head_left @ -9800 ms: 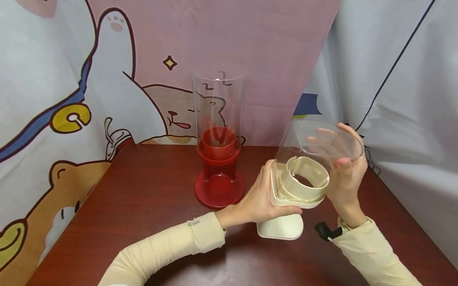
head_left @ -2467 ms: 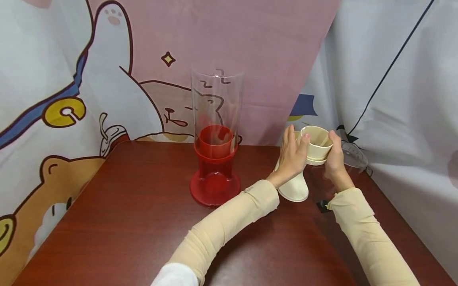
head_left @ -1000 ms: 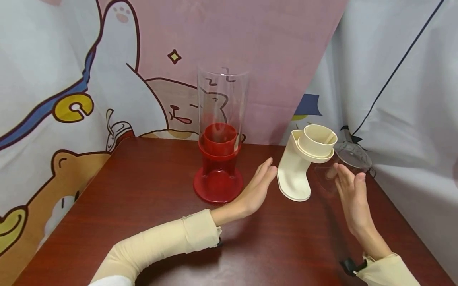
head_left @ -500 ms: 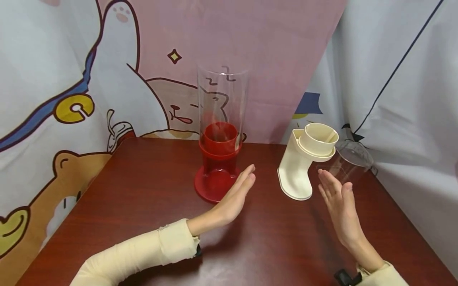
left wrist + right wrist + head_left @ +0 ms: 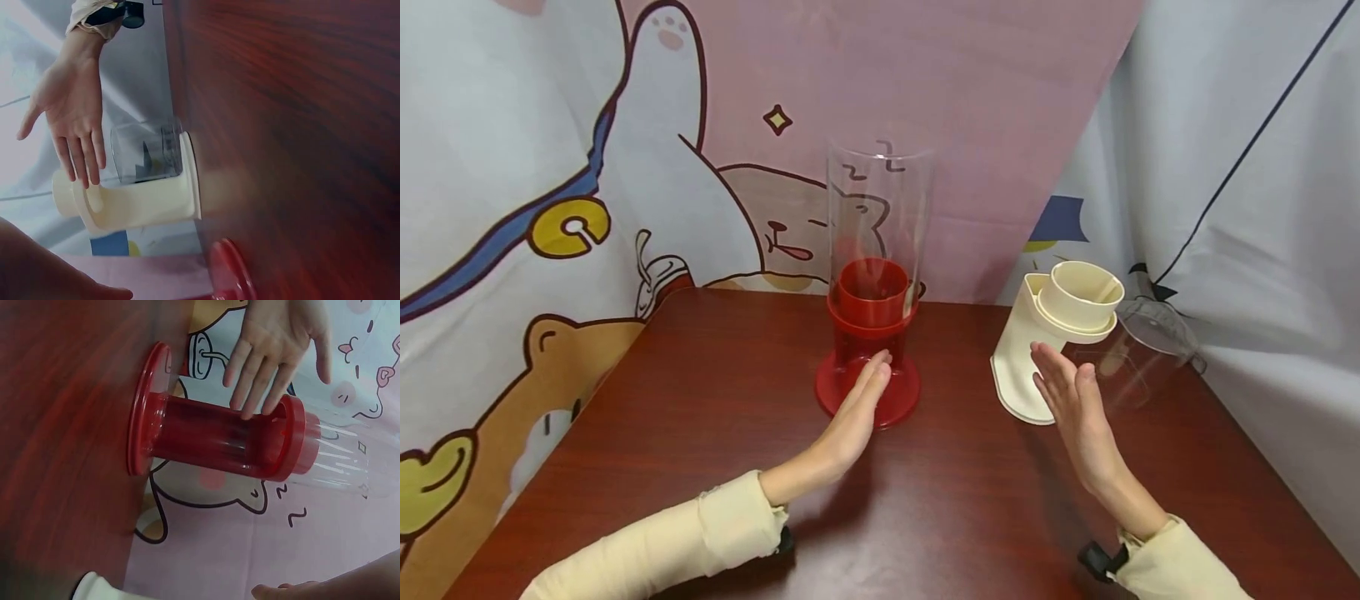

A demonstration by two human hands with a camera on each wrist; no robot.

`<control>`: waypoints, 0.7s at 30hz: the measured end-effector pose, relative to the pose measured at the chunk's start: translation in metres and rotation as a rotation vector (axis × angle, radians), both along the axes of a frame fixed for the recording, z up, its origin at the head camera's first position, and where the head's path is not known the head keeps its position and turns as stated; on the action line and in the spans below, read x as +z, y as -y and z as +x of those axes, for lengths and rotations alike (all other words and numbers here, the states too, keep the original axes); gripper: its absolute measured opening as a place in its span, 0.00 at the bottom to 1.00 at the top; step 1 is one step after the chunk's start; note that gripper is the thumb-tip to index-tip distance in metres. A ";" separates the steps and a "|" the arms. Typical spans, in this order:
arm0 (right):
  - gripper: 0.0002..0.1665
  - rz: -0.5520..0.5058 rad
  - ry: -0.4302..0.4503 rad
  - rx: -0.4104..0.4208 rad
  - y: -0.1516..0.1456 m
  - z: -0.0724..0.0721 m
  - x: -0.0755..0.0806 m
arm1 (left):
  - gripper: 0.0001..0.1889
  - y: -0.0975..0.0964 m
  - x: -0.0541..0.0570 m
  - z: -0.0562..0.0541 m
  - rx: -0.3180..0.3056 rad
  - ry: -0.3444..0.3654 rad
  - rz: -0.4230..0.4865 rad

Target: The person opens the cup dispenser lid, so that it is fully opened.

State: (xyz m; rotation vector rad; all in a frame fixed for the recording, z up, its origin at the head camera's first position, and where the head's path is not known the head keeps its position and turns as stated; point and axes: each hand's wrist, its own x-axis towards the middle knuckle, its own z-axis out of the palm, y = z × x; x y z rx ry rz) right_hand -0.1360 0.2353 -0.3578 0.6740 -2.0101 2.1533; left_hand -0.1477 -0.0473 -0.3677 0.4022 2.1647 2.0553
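Observation:
In the head view, my left hand is held above the table, fingers straight, in front of the red stand. A clear cylinder rises from that stand's red ring. My right hand, also with straight fingers, is in front of the cream stand, which has a short round collar on top. Neither hand holds anything. A clear plastic container is on the table just right of the cream stand. In the right wrist view, the red stand appears sideways.
A dark reddish-brown wooden table lies under everything. Behind it hangs a pink and white cartoon cloth, and a pale curtain borders the right side. A black cord runs down that curtain.
Earlier, both hands held the cream stand and clear container; later they held the cream stand's collar. They let go, and both hands have since moved left, fingers straight.

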 end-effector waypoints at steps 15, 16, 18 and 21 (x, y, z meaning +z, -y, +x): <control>0.50 0.021 0.085 -0.007 0.041 -0.038 0.017 | 0.34 0.060 0.007 -0.028 0.211 -0.054 -0.041; 0.51 0.020 0.090 -0.004 0.045 -0.041 0.019 | 0.34 0.061 0.009 -0.031 0.219 -0.055 -0.046; 0.51 0.028 0.098 0.001 0.054 -0.048 0.020 | 0.34 0.063 0.011 -0.037 0.228 -0.072 -0.056; 0.53 0.029 0.101 -0.009 0.066 -0.057 0.022 | 0.35 0.062 0.012 -0.052 0.229 -0.089 -0.076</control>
